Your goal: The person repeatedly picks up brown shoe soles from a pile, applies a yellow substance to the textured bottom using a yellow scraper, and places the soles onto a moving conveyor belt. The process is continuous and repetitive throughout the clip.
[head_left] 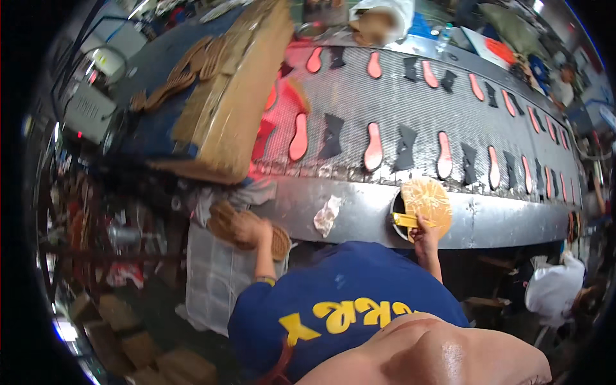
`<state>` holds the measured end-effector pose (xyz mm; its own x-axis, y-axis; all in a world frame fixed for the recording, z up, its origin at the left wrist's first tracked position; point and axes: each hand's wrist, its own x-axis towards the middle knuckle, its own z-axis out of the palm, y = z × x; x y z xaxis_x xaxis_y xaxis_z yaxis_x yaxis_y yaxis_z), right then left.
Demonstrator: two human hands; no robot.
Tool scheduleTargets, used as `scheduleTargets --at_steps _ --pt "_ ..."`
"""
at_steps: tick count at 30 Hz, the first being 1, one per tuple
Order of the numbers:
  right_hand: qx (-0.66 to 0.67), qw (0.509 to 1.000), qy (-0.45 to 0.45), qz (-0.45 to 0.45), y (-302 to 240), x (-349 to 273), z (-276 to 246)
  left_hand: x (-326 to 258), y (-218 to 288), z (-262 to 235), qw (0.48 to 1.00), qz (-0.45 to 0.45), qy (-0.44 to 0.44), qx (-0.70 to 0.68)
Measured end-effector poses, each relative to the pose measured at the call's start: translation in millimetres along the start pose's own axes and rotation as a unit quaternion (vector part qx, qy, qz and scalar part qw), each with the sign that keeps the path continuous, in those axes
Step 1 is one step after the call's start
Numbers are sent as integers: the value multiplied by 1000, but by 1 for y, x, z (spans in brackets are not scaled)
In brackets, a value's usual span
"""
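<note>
My left hand (252,231) is on brown shoe soles (280,244) at the bench's near left edge. Its fingers curl over one of them, somewhat blurred. My right hand (424,239) grips a flat yellow handle (404,221), perhaps of a brush; its working end cannot be made out. This handle lies across a round tan cover (428,196) streaked with pale dried stuff, which sits over a dark-mouthed round pot (396,206) on the metal ledge. Pink-topped insoles (373,147) and black upper pieces (405,147) lie in rows on the mesh conveyor beyond.
A large cardboard-edged box (234,96) stands left of the conveyor, with brown soles (173,80) on a dark surface behind it. A crumpled whitish scrap (327,216) lies on the metal ledge (366,208). Below my left hand is a translucent crate (215,276). A person (378,27) is across the conveyor.
</note>
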<state>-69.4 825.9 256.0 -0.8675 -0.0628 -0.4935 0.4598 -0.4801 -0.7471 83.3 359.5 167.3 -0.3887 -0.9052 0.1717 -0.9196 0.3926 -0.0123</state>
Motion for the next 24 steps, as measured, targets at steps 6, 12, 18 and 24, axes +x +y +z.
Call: scheduleTargets --at_steps 6,12,18,24 --pt "-9 996 -68 53 10 31 2 -8 -34 2 952 -213 -201 -83" --pt "-47 990 -124 49 14 37 36 2 -95 40 868 -336 -84 -357" --pt "-58 979 -168 104 22 34 45 37 -184 46 629 -427 -188 -622" --pt "-60 991 -117 32 20 58 -3 11 -68 -55 502 -311 -46 -806"
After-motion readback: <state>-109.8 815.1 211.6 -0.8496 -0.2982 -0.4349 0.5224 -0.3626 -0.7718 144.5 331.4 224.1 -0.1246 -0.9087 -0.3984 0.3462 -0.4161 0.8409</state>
